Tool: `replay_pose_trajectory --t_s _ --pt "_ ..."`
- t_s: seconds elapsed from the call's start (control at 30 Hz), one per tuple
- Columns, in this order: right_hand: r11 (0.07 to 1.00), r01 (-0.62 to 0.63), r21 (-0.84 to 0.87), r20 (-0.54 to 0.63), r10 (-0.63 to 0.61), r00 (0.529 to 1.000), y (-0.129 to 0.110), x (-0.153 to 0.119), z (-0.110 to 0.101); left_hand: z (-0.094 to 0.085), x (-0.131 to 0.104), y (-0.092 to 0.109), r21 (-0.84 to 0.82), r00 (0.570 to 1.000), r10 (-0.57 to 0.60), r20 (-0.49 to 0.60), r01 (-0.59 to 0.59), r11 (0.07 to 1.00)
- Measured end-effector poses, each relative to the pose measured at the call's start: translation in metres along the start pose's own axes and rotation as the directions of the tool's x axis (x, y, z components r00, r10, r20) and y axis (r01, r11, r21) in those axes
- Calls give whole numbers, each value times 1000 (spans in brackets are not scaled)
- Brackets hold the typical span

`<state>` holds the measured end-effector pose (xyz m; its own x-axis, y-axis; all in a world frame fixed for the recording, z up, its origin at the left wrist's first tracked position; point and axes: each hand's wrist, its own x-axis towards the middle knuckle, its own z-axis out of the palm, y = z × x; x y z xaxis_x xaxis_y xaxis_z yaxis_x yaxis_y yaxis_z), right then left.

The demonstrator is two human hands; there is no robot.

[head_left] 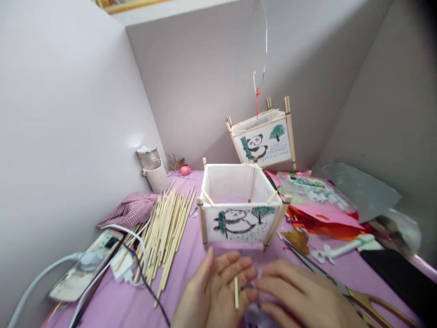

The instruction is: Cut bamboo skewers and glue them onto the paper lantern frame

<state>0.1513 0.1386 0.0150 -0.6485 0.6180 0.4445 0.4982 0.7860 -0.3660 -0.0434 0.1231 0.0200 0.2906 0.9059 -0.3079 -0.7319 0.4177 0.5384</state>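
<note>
My left hand (225, 284) is palm up near the table's front, its fingers loosely spread. A short piece of wooden stick (236, 293) lies across the palm, not gripped. My right hand (300, 291) is beside it, palm down with fingers stretched out close to the left fingertips. Under the right fingers is something purple and clear that I cannot make out. Just beyond both hands stands a square lantern (244, 223) with white panels, stick corner posts and a drawn panda and tree. Another panda lantern (262, 145) hangs tilted behind it from a red string.
Loose bamboo sticks (170, 223) are piled left, beside a power strip (87, 266), cables and a checked cloth (131, 209). A jar (153, 168) stands behind. On the right are scissors (341, 287), a glue tube (351, 246), a black phone-like slab (399, 282) and red paper (321, 223).
</note>
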Motion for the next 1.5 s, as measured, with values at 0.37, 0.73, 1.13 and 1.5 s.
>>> replay_pose_trajectory --t_s 0.37,0.73,1.13,1.5 --pt "971 -188 150 -128 208 970 -24 5 27 26 -9 -27 -125 976 186 -111 -200 972" --pt "908 -283 309 -106 328 939 -11 3 25 5 1 -27 405 972 215 -92 -160 900" --pt "797 -402 451 68 418 906 -7 5 23 0 15 -23 254 990 85 -114 -54 966" --pt "833 -371 411 4 405 914 -5 6 31 -4 21 -27 151 989 34 -142 -13 988"
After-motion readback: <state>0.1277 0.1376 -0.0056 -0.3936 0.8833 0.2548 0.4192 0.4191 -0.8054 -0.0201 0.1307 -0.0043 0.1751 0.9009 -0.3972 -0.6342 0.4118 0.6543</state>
